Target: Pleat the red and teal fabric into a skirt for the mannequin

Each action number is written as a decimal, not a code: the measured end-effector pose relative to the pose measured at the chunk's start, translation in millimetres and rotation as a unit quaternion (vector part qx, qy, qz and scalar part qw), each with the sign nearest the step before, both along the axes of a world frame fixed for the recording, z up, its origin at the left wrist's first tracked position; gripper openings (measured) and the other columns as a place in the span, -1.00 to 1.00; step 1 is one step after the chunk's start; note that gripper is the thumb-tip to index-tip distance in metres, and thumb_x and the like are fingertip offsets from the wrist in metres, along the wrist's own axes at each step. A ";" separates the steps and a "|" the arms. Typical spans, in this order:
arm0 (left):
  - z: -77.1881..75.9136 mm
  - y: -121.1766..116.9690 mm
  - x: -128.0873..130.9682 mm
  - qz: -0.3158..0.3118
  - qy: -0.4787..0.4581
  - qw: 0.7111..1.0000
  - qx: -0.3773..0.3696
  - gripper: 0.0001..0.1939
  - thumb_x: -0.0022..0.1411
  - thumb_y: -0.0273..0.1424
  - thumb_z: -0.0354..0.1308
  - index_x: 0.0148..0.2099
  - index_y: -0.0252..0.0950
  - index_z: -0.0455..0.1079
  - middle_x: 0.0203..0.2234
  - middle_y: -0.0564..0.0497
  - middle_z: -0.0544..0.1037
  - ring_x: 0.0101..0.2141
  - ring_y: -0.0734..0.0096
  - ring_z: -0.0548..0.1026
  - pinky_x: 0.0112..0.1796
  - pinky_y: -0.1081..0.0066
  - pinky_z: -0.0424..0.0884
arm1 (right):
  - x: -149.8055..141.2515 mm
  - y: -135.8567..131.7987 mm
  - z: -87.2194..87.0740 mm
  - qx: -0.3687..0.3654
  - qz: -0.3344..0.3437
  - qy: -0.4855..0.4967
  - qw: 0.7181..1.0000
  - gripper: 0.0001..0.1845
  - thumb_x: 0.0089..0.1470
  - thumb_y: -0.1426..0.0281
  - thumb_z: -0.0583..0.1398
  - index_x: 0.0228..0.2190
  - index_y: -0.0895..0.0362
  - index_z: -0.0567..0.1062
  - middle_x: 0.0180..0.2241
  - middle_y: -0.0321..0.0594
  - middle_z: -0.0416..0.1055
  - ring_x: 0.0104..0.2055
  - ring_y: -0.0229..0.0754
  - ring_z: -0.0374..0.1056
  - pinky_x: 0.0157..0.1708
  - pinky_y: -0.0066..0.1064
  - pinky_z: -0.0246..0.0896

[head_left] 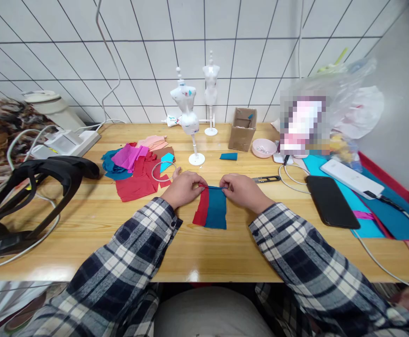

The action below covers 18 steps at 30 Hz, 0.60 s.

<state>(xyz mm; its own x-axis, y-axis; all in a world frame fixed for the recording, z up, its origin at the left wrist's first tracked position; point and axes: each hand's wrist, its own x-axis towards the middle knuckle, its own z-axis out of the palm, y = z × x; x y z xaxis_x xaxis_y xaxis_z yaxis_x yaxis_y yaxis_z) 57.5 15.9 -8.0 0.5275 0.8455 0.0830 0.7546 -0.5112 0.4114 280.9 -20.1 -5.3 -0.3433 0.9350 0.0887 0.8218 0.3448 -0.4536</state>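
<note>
Between my two hands lies a small piece of fabric (216,208), red along its left side and teal on the right. My left hand (186,188) pinches its upper left corner, on the red part. At the upper right corner, my right hand (243,191) pinches the teal edge. The top edge looks narrowly folded and is drawn straight between the fingers. The lower part of the cloth rests flat on the wooden table (204,257). Thread snips (266,179) lie just beyond my right hand. A thin metal ring (165,171) is near my left hand.
Fabric scraps (139,171) are heaped at left. Two small white dress forms (189,110) (211,86) stand behind. A cardboard box (242,130), pink bowl (263,148), dark phone (332,201) and power bank (352,178) are right. A black headset (55,175) sits at far left.
</note>
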 end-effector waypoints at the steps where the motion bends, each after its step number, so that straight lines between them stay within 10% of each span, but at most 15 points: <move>1: 0.5 -0.6 -0.6 -0.007 0.002 1.000 0.010 -0.80 0.16 -0.36 0.11 -0.23 -0.11 0.55 -0.22 0.02 0.63 -0.07 0.17 0.47 0.22 -0.11 -0.21 | 0.2 -0.1 0.8 0.006 0.009 -0.011 1.000 -0.84 0.02 0.52 0.18 -0.35 0.08 0.52 -0.34 -0.28 0.48 -0.31 -0.23 0.34 -0.36 -0.45 0.07; 18: 21.8 -14.8 6.4 -0.069 0.058 0.994 0.068 -0.79 0.19 -0.31 0.06 -0.26 -0.14 0.53 -0.09 0.03 0.57 0.01 0.12 0.39 0.21 -0.10 -0.19 | 9.4 -4.5 15.5 -0.015 0.066 -0.114 0.991 -0.66 0.11 0.51 0.10 -0.21 0.01 0.63 -0.16 -0.22 0.53 -0.15 -0.12 0.43 -0.26 -0.38 0.19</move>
